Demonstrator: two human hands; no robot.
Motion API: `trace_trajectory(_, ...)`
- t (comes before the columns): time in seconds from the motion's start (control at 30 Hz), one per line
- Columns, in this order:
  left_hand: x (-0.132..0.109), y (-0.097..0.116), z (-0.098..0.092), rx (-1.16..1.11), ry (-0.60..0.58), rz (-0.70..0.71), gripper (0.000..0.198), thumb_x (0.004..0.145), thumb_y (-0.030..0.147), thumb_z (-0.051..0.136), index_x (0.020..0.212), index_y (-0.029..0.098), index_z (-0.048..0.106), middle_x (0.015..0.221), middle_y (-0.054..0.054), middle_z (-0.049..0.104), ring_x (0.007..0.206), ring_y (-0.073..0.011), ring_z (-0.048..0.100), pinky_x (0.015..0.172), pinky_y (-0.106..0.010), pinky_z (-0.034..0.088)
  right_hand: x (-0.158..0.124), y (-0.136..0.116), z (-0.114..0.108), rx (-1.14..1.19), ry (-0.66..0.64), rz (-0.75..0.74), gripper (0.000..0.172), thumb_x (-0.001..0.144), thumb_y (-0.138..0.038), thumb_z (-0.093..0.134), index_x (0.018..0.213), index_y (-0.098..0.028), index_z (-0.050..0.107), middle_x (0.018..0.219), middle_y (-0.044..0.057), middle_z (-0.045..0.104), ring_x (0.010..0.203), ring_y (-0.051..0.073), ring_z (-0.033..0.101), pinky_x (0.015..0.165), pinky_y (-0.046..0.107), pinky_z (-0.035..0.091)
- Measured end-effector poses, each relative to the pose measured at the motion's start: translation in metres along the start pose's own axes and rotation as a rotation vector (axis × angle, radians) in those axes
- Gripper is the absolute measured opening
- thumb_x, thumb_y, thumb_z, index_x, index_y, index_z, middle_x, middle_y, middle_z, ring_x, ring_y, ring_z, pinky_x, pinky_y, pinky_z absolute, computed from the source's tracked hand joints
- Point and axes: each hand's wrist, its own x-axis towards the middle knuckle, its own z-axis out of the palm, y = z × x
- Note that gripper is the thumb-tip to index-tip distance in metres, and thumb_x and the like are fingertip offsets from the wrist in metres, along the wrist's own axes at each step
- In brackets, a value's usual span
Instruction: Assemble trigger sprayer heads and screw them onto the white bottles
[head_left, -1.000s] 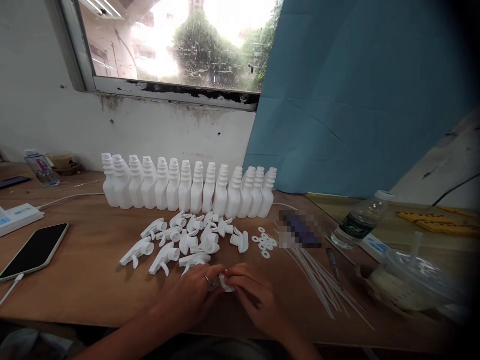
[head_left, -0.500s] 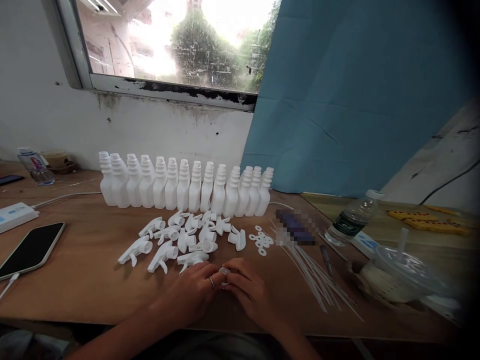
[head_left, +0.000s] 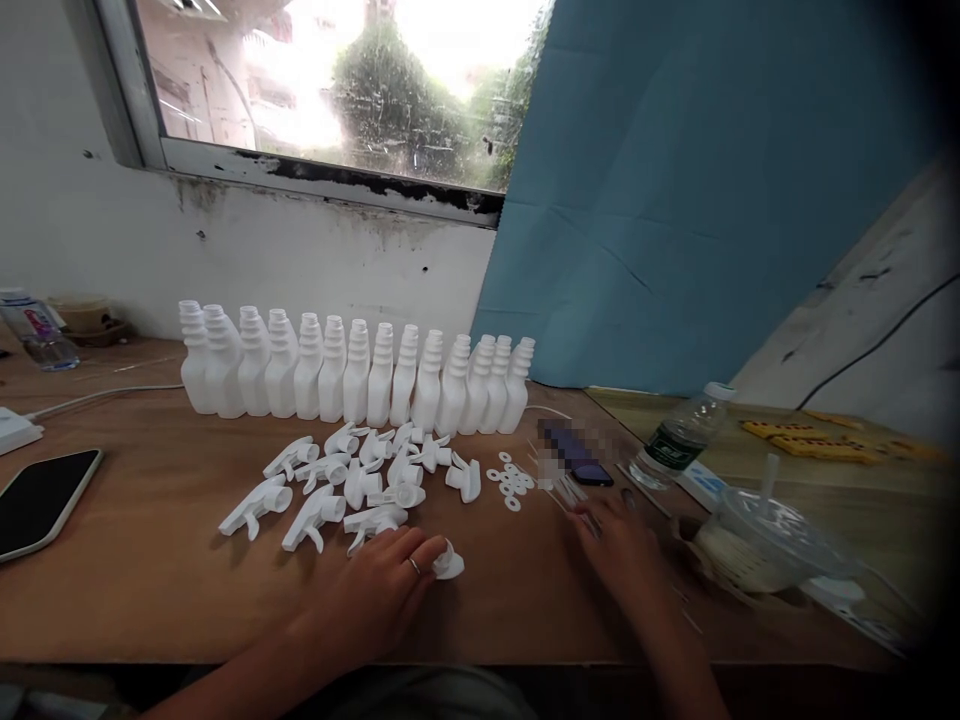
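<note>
My left hand (head_left: 394, 580) is closed around a white trigger spray head (head_left: 448, 562), whose round collar end faces right; the fingers cover the rest. My right hand (head_left: 622, 565) lies over the bundle of thin white tubes (head_left: 566, 490), fingers apart and touching or just above them. The palm hides most of that bundle. Several loose white trigger spray heads (head_left: 315, 515) lie in a cluster beyond my left hand. Between the cluster and the tubes is a small pile of flat white washers (head_left: 512, 482).
A row of white spray bottles (head_left: 356, 375) without tops stands behind the cluster. To the right are a dark phone (head_left: 581, 455), a water bottle (head_left: 675, 440) and a lidded cup (head_left: 750, 540) with a straw. Another phone (head_left: 49, 500) rests at the left.
My right hand has left the spray head and moved right to the tubes. The left hand keeps hold of the spray head. The view has shifted slightly right.
</note>
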Motion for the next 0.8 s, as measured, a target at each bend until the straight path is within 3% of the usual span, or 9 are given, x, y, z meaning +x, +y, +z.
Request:
trace_trajectory(0.1, 0.001, 0.004, -0.005, -0.033, -0.030, -0.003, 0.031, 0.095, 0.013, 0.040, 0.124, 0.024, 0.045, 0.114, -0.005, 0.060, 0.097, -0.0219, 0.057, 0.085, -0.038, 0.049, 0.001, 0.015, 0.007, -0.052, -0.048, 0.067, 0.019, 0.076, -0.035, 0.056, 0.067, -0.021, 0.066, 0.085, 0.013, 0.065, 0.091, 0.036, 0.059, 0.080, 0.050, 0.046)
trace_trajectory(0.3, 0.002, 0.004, -0.005, -0.044, -0.030, -0.037, 0.029, 0.093, 0.015, 0.045, 0.120, 0.024, 0.048, 0.111, -0.005, 0.061, 0.094, -0.0227, 0.056, 0.083, -0.039, 0.048, 0.008, 0.012, 0.017, 0.064, -0.017, 0.140, 0.020, 0.072, -0.033, 0.053, 0.058, -0.021, 0.061, 0.077, 0.014, 0.065, 0.079, 0.033, 0.062, 0.074, 0.045, 0.046)
trace_trajectory(0.43, 0.000, 0.000, 0.002, -0.070, 0.001, -0.100, 0.033, 0.092, 0.017, 0.048, 0.124, 0.024, 0.045, 0.111, -0.005, 0.062, 0.097, -0.0228, 0.058, 0.085, -0.037, 0.048, 0.013, -0.004, -0.001, 0.195, 0.050, 0.218, 0.027, 0.080, -0.043, 0.051, 0.074, -0.020, 0.063, 0.079, 0.011, 0.068, 0.072, 0.027, 0.063, 0.070, 0.041, 0.047)
trace_trajectory(0.5, -0.001, 0.000, 0.003, -0.088, 0.022, -0.130, 0.034, 0.091, 0.018, 0.052, 0.124, 0.022, 0.044, 0.110, -0.005, 0.063, 0.099, -0.0227, 0.059, 0.086, -0.036, 0.048, 0.016, -0.025, -0.015, 0.412, 0.072, 0.252, 0.030, 0.086, -0.049, 0.050, 0.088, -0.021, 0.061, 0.078, 0.007, 0.068, 0.068, 0.022, 0.063, 0.066, 0.035, 0.048)
trace_trajectory(0.53, -0.001, 0.000, 0.003, -0.093, 0.031, -0.141, 0.034, 0.090, 0.018, 0.053, 0.123, 0.022, 0.045, 0.110, -0.005, 0.063, 0.100, -0.0226, 0.059, 0.086, -0.036, 0.048, 0.017, -0.039, -0.022, 0.694, 0.104, 0.292, 0.029, 0.086, -0.050, 0.056, 0.091, -0.021, 0.059, 0.080, 0.006, 0.067, 0.066, 0.020, 0.062, 0.064, 0.033, 0.048)
trace_trajectory(0.63, 0.000, 0.001, 0.001, -0.075, 0.013, -0.118, 0.026, 0.091, 0.018, 0.053, 0.116, 0.022, 0.050, 0.105, -0.004, 0.064, 0.095, -0.0219, 0.060, 0.082, -0.035, 0.049, 0.022, -0.089, -0.040, 1.408, 0.016, 0.343, 0.030, 0.076, -0.040, 0.075, 0.093, -0.023, 0.057, 0.071, -0.003, 0.054, 0.054, 0.010, 0.047, 0.050, 0.022, 0.037)
trace_trajectory(0.73, 0.002, 0.000, -0.001, -0.040, 0.002, -0.065, 0.018, 0.090, 0.016, 0.053, 0.107, 0.022, 0.054, 0.102, -0.003, 0.065, 0.091, -0.0215, 0.060, 0.079, -0.034, 0.049, 0.023, -0.136, -0.046, 1.781, -0.252, 0.350, 0.023, 0.077, -0.034, 0.074, 0.084, -0.018, 0.059, 0.067, -0.004, 0.039, 0.055, 0.007, 0.037, 0.049, 0.020, 0.030)
trace_trajectory(0.8, 0.002, -0.002, -0.001, -0.041, 0.013, -0.047, 0.014, 0.090, 0.016, 0.055, 0.103, 0.021, 0.055, 0.100, -0.003, 0.066, 0.090, -0.0208, 0.061, 0.078, -0.033, 0.048, 0.021, -0.160, -0.043, 1.948, -0.392, 0.371, 0.029, 0.082, -0.035, 0.070, 0.069, -0.017, 0.050, 0.063, -0.006, 0.031, 0.053, 0.007, 0.030, 0.047, 0.020, 0.026)
